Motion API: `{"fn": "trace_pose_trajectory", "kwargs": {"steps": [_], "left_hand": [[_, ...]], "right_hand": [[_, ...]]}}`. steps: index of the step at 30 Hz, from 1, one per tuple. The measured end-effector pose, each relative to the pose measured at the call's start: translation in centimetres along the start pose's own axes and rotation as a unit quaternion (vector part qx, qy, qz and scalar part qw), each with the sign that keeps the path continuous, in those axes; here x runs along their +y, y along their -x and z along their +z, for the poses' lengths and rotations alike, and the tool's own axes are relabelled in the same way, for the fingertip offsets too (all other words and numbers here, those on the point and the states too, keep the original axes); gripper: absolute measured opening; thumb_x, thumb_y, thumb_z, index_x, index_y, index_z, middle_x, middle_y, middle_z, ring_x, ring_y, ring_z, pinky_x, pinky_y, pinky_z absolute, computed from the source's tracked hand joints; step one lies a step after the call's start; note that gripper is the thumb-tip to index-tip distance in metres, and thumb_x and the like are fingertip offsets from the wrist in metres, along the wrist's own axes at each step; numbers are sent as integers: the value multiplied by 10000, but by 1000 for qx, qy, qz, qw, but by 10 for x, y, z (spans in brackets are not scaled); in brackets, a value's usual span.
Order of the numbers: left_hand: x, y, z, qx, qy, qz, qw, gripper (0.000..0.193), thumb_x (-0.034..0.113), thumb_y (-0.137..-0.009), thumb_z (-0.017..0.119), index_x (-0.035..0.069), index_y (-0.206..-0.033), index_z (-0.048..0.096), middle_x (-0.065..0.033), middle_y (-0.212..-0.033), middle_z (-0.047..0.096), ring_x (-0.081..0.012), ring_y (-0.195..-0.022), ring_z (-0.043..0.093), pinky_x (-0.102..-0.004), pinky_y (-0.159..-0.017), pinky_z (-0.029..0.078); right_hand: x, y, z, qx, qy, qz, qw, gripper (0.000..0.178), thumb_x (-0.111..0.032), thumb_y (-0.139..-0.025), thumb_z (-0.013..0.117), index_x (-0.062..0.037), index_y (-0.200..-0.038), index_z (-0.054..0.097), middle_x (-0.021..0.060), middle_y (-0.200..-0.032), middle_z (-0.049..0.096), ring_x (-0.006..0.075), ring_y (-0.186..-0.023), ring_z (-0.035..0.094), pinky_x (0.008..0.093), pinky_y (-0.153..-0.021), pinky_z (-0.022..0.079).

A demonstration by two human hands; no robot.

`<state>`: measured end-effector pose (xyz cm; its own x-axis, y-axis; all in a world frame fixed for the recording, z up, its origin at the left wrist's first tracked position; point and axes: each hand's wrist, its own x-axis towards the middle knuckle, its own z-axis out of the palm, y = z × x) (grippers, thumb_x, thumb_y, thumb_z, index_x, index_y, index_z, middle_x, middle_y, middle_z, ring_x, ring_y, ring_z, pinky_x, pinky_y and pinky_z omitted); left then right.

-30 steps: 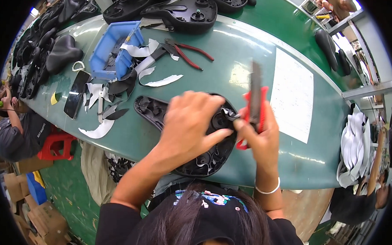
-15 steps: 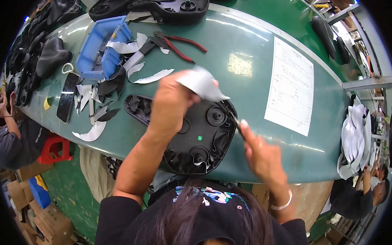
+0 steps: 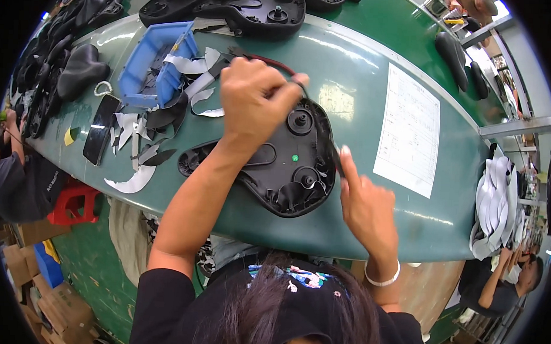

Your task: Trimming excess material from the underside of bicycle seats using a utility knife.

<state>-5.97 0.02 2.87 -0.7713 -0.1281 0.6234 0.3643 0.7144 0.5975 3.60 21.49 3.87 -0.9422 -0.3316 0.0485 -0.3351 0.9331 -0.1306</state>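
Observation:
A black bicycle saddle (image 3: 269,178) lies upside down on the green table, its narrow nose to the left. Dark cover material is gathered in folds along its inner rim. My left hand (image 3: 251,98) is closed above the far side of the saddle. Between its thumb and fingers it pinches a dark strip of cover material (image 3: 301,88) that runs down to the saddle's edge. At the right edge of the saddle my right hand (image 3: 371,209) is closed around a slim dark knife (image 3: 339,163). The knife's tip is hard to make out against the rim.
Left of the saddle lie white and black offcuts (image 3: 132,178), a phone (image 3: 101,129) and a blue bin (image 3: 155,64). Red-handled pliers (image 3: 270,61) lie partly behind my left hand. More saddles (image 3: 257,13) line the far edge. A printed sheet (image 3: 407,128) is at right.
My left hand has moved up and away with the strip, whose silvery side no longer shows. The saddle has shifted and turned slightly. My right hand stays beside its right edge with the knife.

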Motion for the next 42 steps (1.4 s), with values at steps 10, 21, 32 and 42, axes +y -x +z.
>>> {"fn": "trace_pose_trajectory", "kwargs": {"steps": [10, 21, 32, 42], "left_hand": [[12, 83, -67, -135, 439, -264, 848, 534, 345, -1022, 296, -31, -976, 672, -153, -1134, 634, -235, -1089, 480, -354, -1020, 295], [-27, 1, -141, 43, 670, 46, 740, 503, 310, -995, 298, 101, -588, 508, -55, -680, 578, -192, -784, 501, -341, -728, 406], [-4, 0, -24, -378, 476, -207, 767, 198, 267, -949, 516, 79, -904, 557, -13, -731, 536, -116, -689, 571, -243, -572, 410], [20, -39, -125, 544, 196, -4, 816, 285, 190, -911, 425, 37, -675, 468, -20, -580, 418, -120, -472, 349, -251, -455, 301]], "right_hand": [[52, -73, -42, -130, -15, -226, 965, 476, -117, -835, 589, -321, -1265, 562, 48, -658, 563, 228, -608, 571, 367, -573, 413], [12, 18, -51, -113, 53, -146, 981, 578, -80, -789, 585, -205, -1344, 482, 67, -550, 489, 248, -411, 472, 365, -403, 332], [13, -41, -53, -169, 16, -193, 967, 521, -152, -845, 571, -198, -1353, 466, 85, -583, 544, 285, -498, 541, 395, -480, 386], [-12, 85, -28, -129, -281, 119, 944, 534, -160, -876, 602, -117, -1375, 416, 159, -832, 681, 348, -617, 645, 407, -551, 486]]}}
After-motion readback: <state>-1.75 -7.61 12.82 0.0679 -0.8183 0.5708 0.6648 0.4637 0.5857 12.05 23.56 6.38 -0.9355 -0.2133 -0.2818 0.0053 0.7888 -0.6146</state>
